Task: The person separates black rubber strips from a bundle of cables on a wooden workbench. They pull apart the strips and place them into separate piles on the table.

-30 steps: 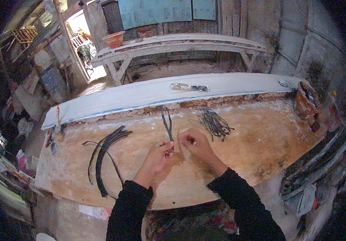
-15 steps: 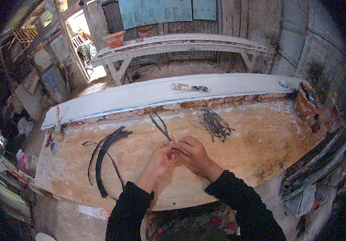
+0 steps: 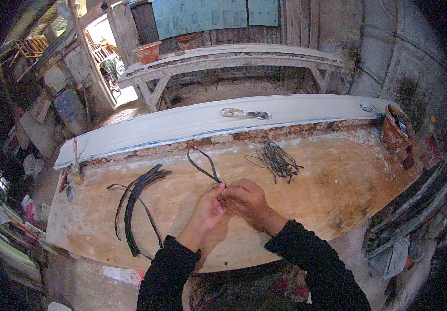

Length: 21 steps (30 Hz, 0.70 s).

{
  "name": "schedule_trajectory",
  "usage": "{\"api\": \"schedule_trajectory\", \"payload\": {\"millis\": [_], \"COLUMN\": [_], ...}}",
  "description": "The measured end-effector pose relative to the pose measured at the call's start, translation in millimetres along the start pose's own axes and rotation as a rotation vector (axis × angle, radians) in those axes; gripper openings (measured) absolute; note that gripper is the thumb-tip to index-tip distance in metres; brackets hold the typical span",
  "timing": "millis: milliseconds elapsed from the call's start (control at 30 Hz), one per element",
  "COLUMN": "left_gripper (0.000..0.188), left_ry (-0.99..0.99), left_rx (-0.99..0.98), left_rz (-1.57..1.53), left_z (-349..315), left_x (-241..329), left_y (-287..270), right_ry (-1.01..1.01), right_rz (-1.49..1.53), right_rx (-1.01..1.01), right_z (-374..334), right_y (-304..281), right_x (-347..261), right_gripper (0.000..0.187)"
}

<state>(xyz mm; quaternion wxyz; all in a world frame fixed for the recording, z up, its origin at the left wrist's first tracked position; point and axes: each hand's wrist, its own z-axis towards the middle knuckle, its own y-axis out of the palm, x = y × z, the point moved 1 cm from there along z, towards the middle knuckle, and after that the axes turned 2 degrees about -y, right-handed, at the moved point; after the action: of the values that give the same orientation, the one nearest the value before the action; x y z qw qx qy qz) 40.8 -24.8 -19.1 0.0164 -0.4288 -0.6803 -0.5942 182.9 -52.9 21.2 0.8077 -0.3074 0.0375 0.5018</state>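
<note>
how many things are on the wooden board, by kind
dark strip held in the hands: 1
bundle of long dark strips: 1
pile of thin dark wires: 1
hands, left and right: 2
total: 5

Soft even daylight, brightest glare from the open doorway [image 3: 110, 57] near eleven o'clock, faint shadows under the hands, strong fisheye bending toward the rim, black vignette corners, edges smeared, centre fairly sharp
</note>
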Motion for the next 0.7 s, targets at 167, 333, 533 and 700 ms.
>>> {"api": "schedule_trajectory", "payload": {"millis": [167, 333, 533, 700], "left_gripper": [0.009, 0.008, 0.008, 0.006], "left_ry": [0.030, 0.079, 0.108, 0.203], "left_rx": [0.025, 0.029, 0.060, 0.096], "left_rz": [0.008, 0.056, 0.096, 0.210], "left_z": [-3, -1, 0, -2], "left_x": [3, 3, 3, 4], "left_y": [7, 8, 3, 13], "right_ry": [0.655, 0.930, 0.826, 0.907], "right_rz": [0.498, 0.863, 0.469, 0.600], "right_rx": [0.169, 0.203, -0.003, -0.060], "right_z": [-14, -18, -14, -20], "right_y": [22, 25, 24, 24], "right_x": [16, 26, 22, 30], "right_gripper": [0.011, 0.010, 0.013, 0.012]}}
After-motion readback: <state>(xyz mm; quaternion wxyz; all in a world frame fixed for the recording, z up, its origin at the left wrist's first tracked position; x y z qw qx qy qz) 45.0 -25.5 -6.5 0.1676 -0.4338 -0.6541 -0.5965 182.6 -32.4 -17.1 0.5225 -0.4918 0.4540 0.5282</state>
